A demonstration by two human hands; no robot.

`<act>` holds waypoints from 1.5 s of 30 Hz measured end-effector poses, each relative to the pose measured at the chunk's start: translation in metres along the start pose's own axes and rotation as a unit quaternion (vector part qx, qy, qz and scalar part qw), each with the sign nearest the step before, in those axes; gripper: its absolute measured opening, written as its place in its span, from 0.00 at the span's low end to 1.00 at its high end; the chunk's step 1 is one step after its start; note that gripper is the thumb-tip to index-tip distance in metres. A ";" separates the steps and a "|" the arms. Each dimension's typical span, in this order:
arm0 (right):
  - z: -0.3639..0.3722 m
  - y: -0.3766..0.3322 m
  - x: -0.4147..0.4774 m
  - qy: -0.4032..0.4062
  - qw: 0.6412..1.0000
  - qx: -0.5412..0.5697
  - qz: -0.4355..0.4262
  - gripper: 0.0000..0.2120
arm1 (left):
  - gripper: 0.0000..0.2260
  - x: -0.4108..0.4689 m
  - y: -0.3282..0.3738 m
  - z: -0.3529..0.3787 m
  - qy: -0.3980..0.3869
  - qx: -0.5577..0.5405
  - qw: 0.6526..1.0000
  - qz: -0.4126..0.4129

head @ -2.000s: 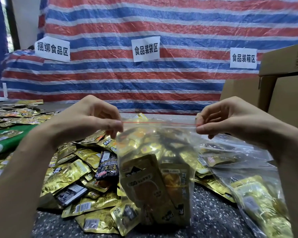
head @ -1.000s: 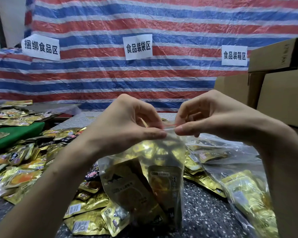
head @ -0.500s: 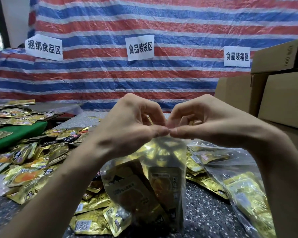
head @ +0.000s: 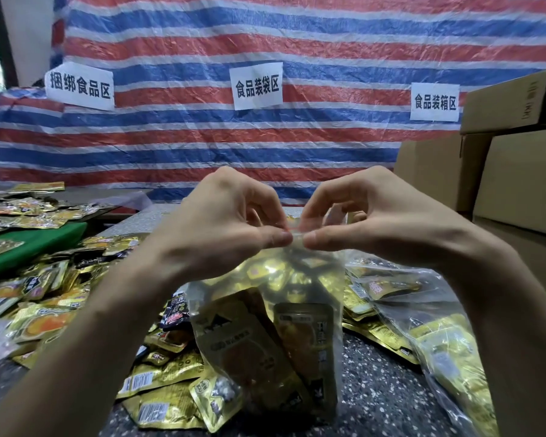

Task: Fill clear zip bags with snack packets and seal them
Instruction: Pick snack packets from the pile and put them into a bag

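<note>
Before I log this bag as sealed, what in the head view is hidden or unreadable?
1. Whether the clear zip bag is sealed: head view, its top is covered by the left hand and right hand pinching it.
2. Count of packets inside: head view, they overlap behind glossy film.
3. The filled bags at right: head view, cut by the right arm and lower edge.

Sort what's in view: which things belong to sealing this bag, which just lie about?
Job: left hand and right hand, pinching the clear zip bag; loose snack packets; filled bags.
Lying about: cardboard boxes, paper signs, striped tarp, green mat.
</note>
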State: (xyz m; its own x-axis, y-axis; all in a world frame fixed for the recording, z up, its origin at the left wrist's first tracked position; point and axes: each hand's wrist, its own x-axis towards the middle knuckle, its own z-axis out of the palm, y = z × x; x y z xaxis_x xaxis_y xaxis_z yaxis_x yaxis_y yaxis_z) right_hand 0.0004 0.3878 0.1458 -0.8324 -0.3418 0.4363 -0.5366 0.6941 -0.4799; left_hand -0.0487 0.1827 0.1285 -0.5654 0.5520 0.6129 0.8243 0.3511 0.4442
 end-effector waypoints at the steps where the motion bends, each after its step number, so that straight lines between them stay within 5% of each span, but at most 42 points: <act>1: 0.001 -0.001 0.000 0.007 1.000 -0.004 -0.005 0.02 | 0.02 0.000 0.001 0.002 0.000 0.000 1.000 0.005; 7: 0.002 0.003 0.002 -0.009 0.999 -0.047 0.010 0.05 | 0.04 0.001 -0.002 -0.004 -0.040 -0.027 0.999 -0.014; 16: 0.007 0.002 0.003 -0.009 0.997 -0.075 -0.004 0.03 | 0.02 0.001 0.000 0.005 0.003 0.012 1.000 -0.009; 22: 0.005 0.003 0.002 -0.005 0.995 -0.095 0.002 0.05 | 0.03 -0.002 -0.007 -0.012 -0.058 -0.022 0.997 -0.043; 31: 0.011 -0.006 0.002 0.006 0.995 -0.095 -0.005 0.05 | 0.03 0.000 -0.003 -0.004 0.002 -0.009 1.000 -0.029; 38: 0.003 -0.003 0.001 0.020 0.997 -0.074 0.009 0.07 | 0.19 -0.006 -0.019 -0.034 -0.090 -0.028 0.991 -0.092; 45: 0.004 -0.005 -0.002 0.012 0.998 -0.061 0.017 0.08 | 0.12 -0.015 -0.038 -0.059 -0.128 -0.037 0.985 -0.112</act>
State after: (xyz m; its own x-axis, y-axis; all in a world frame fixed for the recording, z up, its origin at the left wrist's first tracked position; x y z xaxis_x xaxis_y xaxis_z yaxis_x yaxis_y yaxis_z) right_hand 0.0037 0.3824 0.1440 -0.8454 -0.3034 0.4397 -0.4866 0.7769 -0.3996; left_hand -0.0733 0.1162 0.1407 -0.6985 0.6429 0.3143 0.6707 0.4349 0.6009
